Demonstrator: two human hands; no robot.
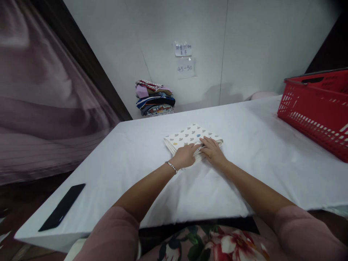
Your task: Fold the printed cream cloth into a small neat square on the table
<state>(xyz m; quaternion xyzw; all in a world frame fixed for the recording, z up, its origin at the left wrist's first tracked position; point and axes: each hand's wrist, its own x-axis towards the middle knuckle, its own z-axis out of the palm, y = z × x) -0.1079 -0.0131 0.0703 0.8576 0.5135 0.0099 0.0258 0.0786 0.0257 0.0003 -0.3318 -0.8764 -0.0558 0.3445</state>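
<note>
A folded white cloth (187,135) printed with small grey shapes, plus a blue and a yellow one, lies on the white-covered table in front of me. My left hand (185,156), with a silver bracelet at the wrist, is closed on the cloth's near edge, its index finger reaching over the top. Beside it, my right hand (213,151) rests on the cloth's near right part with fingers spread and stretched out. The hands nearly meet at the middle of the near edge. Layered folds show at the cloth's left and right corners; the fingers hide part of the near edge.
A stack of folded clothes (156,99) stands at the table's far edge by the wall. To the right is a red plastic basket (315,112). A flat black object (63,206) lies near the left edge. A pinkish curtain (49,90) hangs at the left.
</note>
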